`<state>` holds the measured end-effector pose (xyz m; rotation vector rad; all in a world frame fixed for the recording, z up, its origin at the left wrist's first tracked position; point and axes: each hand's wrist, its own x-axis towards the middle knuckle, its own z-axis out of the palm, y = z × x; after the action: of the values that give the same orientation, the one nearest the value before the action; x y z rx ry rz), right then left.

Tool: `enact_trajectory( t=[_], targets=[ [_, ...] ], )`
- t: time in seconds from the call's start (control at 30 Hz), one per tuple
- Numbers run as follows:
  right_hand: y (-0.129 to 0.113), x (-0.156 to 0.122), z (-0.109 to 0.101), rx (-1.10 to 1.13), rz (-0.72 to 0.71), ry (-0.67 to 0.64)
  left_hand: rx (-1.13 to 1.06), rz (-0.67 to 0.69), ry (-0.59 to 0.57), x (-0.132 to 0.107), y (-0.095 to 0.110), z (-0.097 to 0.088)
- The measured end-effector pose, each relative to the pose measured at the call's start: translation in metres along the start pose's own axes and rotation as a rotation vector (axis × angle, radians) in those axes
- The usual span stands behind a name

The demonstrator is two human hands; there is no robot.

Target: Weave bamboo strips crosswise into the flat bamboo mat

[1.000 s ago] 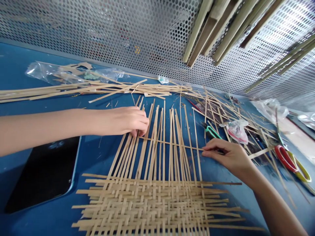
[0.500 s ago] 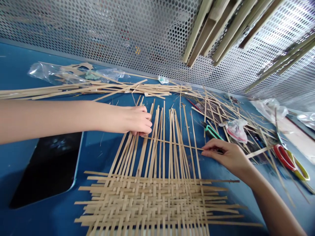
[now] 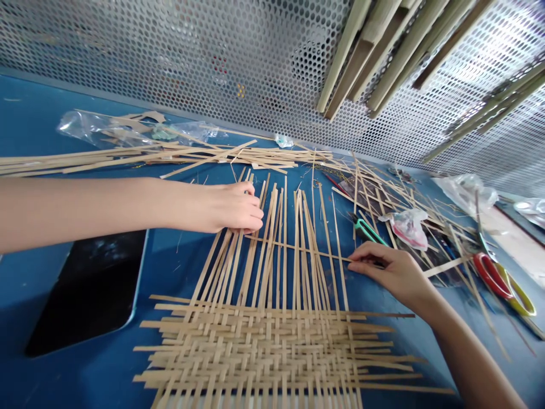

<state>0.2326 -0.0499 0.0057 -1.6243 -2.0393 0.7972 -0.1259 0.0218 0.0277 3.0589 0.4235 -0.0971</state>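
Note:
A half-woven bamboo mat [image 3: 255, 346] lies on the blue table, its long upright strips fanning away from me. My right hand [image 3: 383, 264] pinches the right end of a thin bamboo strip [image 3: 300, 248], which runs crosswise among the uprights, above the woven part. Over the left group of uprights, my left hand [image 3: 240, 210] is closed with its fingers curled down at the strips. The fingertips are hidden, so whether they grip one upright or several is unclear. The crosswise strip's left end lies close to those fingers.
A black tablet [image 3: 89, 289] lies left of the mat. Loose bamboo strips [image 3: 191, 153] and plastic bags [image 3: 97, 128] lie along the back. On the right are a green-handled cutter [image 3: 368, 230], a crumpled bag [image 3: 406, 227] and red-yellow scissors [image 3: 504, 284]. A perforated metal panel [image 3: 170, 62] stands behind.
The view has shifted very slightly. Both hands keep nearly the same places, and the crosswise strip has hardly moved.

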Motion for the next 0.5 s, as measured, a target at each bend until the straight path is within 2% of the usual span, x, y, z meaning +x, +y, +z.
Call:
enact_trajectory(
  t=[0.5],
  targets=[
    [-0.0050,0.0012,0.0068,0.032,0.019,-0.033,-0.076,-0.038,0.043,0.0012,0.0064,-0.0068]
  ],
)
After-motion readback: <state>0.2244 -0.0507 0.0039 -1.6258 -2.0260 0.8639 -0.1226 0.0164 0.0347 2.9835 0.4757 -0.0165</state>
